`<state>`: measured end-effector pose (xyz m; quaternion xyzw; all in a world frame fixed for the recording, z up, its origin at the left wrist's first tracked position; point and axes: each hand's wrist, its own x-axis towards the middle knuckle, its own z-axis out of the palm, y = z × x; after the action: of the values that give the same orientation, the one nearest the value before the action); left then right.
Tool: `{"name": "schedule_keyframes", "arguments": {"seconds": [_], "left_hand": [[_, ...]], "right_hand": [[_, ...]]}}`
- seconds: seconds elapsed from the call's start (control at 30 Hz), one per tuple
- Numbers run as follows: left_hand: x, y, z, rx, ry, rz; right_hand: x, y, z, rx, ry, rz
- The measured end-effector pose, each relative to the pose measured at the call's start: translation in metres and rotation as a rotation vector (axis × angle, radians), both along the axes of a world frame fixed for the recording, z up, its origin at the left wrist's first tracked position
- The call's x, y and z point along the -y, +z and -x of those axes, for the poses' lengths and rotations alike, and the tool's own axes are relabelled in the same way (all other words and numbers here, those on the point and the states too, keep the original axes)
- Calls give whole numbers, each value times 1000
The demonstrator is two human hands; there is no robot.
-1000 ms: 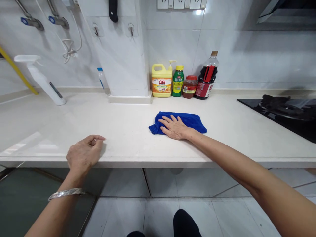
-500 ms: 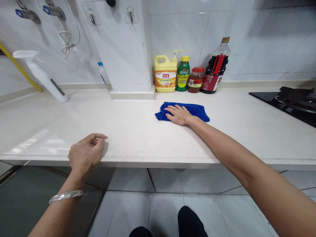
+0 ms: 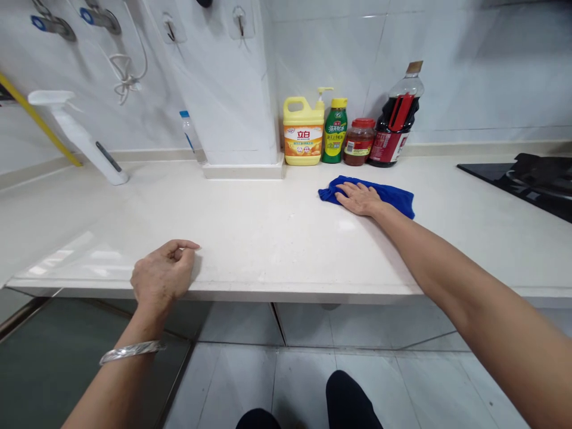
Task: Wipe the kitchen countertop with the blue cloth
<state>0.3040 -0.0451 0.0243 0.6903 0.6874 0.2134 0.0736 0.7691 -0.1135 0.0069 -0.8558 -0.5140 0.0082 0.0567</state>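
My right hand (image 3: 358,199) lies flat, fingers spread, on a blue cloth (image 3: 393,198), pressing it to the white countertop (image 3: 250,238). The cloth is spread under the palm, with a bunched corner past my fingertips on the left. Near the front edge of the counter, my left hand (image 3: 164,268) rests in a loose fist, its index finger bent toward the right. Nothing shows in it. A silver bangle (image 3: 131,353) circles that wrist.
Against the back wall stand a yellow detergent jug (image 3: 304,134), a green sauce bottle (image 3: 335,132), a red-lidded jar (image 3: 358,143) and a large dark sauce bottle (image 3: 395,116). A black stove (image 3: 531,185) is at right. A white spray bottle (image 3: 84,137) leans at left.
My right hand and the blue cloth under it have slid to the right and slightly back across the counter. The left hand keeps its pose, and the view has shifted slightly.
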Motion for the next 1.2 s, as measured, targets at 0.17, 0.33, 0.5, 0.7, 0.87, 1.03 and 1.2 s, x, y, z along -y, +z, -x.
{"name": "schedule_keyframes", "arguments": {"seconds": [0.17,0.33,0.5,0.7,0.87,1.03,1.2], "left_hand": [[4,1,-2,5,-21,-5],[4,-2,0,24,-22,1],[4,-4,0,56,-23,-5],[5,-4,0,77,-28,-3],[5,-5,0,95,-29,-12],[6,-3,0,100,-37,-3],[5,-3,1,97,-34,2]], "right_hand": [[16,-4,-15,40,-21,9],[31,-7,-24,64,-50,7],[40,-12,-29,82,-60,-4],[50,-12,-24,99,-67,6],[59,-10,-15,95,-86,40],[67,-8,10,107,-111,43],[78,-6,48,118,-48,48]]}}
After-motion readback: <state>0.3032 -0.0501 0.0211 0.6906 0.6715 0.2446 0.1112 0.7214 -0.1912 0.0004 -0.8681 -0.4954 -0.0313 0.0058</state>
